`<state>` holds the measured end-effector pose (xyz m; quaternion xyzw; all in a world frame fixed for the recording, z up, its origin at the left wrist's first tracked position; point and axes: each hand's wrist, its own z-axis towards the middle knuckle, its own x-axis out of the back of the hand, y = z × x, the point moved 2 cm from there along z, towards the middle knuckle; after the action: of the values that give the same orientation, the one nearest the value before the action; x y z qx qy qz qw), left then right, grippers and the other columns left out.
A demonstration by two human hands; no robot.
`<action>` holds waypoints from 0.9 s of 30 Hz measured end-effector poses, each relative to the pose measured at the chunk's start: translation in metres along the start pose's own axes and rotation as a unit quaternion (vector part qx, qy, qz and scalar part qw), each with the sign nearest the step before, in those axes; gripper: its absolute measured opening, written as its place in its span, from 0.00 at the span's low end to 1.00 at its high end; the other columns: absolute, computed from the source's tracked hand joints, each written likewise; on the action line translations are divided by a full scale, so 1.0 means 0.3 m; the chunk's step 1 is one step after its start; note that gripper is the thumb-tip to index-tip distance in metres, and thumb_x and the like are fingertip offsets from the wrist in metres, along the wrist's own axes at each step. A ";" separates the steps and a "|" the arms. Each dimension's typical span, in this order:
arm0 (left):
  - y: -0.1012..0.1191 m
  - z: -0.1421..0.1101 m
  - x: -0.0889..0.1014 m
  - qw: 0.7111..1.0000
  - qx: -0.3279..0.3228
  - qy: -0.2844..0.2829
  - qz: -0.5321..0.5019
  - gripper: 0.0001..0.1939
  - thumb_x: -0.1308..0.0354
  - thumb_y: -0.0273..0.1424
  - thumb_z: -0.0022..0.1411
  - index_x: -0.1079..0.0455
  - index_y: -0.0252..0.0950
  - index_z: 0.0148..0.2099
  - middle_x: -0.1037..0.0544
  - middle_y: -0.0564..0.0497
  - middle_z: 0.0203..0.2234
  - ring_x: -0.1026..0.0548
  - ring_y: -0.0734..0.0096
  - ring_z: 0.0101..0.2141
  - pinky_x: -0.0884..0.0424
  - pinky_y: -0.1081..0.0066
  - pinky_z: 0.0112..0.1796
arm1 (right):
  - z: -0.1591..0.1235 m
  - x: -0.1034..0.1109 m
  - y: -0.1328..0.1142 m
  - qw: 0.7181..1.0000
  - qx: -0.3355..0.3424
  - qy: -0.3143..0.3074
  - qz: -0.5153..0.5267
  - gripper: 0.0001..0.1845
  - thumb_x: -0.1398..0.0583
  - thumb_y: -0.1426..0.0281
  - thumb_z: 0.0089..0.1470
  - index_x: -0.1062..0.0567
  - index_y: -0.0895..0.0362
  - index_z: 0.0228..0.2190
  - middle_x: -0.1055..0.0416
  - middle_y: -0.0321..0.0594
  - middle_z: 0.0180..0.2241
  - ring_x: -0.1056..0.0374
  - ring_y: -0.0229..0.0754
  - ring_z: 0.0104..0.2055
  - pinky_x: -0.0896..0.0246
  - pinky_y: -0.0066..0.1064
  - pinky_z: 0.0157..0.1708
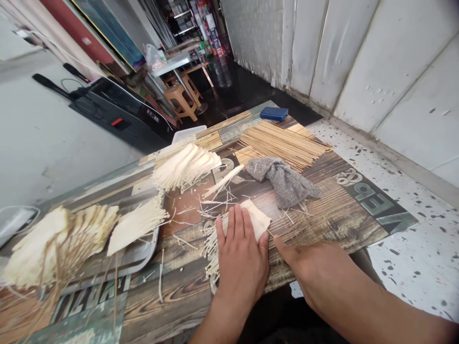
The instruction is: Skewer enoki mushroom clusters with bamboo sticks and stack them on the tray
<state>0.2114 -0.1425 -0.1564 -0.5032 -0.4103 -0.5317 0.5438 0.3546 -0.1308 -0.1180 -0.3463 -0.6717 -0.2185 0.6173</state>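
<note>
Mushrooms (pixel 258 220) under left grip (pixel 242 255), skewer (pixel 271 233) in right grip (pixel 315 267)

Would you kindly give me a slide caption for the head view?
Left hand flat on an enoki bunch, right hand holding a thin stick at its edge.

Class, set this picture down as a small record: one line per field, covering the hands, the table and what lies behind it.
Left hand: left hand flat on an enoki bunch
Right hand: right hand holding a thin stick at the bunch's edge
Tray: tray bearing skewered enoki
Beyond left hand: fanned enoki stack, grey cloth
Far end: stick pile, blue box
Scraps: loose strands on the patterned table
Background: stools, shiny dark floor
</note>
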 end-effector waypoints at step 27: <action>-0.003 0.002 0.006 0.999 0.015 0.001 -0.033 0.28 0.61 0.36 0.69 0.41 0.21 0.62 0.40 0.36 0.62 0.44 0.53 0.63 0.55 0.46 0.62 | 0.028 -0.038 -0.032 0.999 -0.006 -0.016 0.032 0.34 0.45 0.82 0.41 0.31 0.67 0.53 0.22 0.42 0.27 0.28 0.42 0.23 0.53 0.33 0.17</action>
<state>0.2109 -0.1420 -0.1545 -0.4804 -0.4339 -0.5440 0.5339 0.3417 -0.1334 -0.1290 -0.3745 -0.6687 -0.1972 0.6112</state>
